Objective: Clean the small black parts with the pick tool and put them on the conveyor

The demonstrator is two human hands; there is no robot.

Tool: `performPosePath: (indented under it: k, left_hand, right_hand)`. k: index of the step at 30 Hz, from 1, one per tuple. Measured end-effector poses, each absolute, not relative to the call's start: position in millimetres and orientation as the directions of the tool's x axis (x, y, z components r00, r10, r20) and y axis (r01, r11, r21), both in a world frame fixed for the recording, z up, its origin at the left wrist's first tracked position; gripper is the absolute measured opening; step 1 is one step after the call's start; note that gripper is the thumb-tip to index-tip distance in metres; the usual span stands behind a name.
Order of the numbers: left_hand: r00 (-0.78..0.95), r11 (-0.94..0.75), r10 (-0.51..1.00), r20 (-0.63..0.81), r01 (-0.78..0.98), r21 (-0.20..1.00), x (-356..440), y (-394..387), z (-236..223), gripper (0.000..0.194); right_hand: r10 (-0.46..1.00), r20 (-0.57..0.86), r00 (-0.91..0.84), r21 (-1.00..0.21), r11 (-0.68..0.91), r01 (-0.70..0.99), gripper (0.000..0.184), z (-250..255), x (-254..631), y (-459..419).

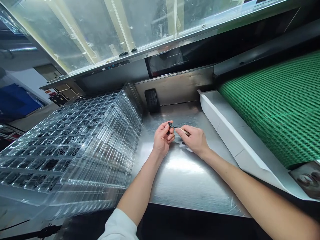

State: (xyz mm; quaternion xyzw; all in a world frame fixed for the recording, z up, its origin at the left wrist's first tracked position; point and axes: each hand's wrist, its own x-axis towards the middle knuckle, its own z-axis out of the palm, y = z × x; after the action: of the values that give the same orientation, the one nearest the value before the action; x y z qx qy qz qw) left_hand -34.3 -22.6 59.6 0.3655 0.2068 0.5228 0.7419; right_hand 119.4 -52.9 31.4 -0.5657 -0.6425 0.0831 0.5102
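Observation:
My left hand (163, 138) pinches a small black plastic part (170, 125) between thumb and fingers, above the middle of a stainless steel table (180, 176). My right hand (194, 140) grips a thin tool with a pale wooden handle (184, 131). The tool's metal tip reaches the black part. The two hands are close together, and neither rests its fingertips on the steel. The part is small, and my fingers hide some of it.
Stacked clear plastic trays (75, 146) with black parts in their pockets fill the left side. A white sloped guide (232, 140) runs along a green conveyor belt (275, 106) on the right. A black pad (151, 100) stands at the back, under a glass-panelled housing (100, 30).

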Motion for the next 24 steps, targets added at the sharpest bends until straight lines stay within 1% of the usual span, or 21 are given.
performPosePath:
  k: [7, 13, 18, 24]
  left_hand:
    - [0.37, 0.184, 0.925, 0.084, -0.632, 0.753, -33.6, -23.2, 61.2, 0.034]
    - [0.346, 0.191, 0.937, 0.04, -0.606, 0.772, -33.4, -24.7, 63.8, 0.03]
    - [0.375, 0.194, 0.925, 0.066, -0.614, 0.765, -33.4, -25.5, 63.5, 0.031]
    - [0.354, 0.206, 0.935, 0.034, -0.617, 0.759, -33.6, -25.5, 64.8, 0.029]
  right_hand:
    - [0.821, 0.547, 0.164, -0.702, 0.344, 0.623, 0.061, 31.8, 118.8, -53.3]
    - [0.831, 0.536, 0.148, -0.697, 0.336, 0.634, 0.062, 32.0, 119.4, -53.2]
    - [0.827, 0.529, 0.19, -0.713, 0.312, 0.628, 0.063, 33.5, 120.4, -52.7]
    - [0.815, 0.56, 0.151, -0.696, 0.364, 0.619, 0.061, 34.6, 115.6, -55.6]
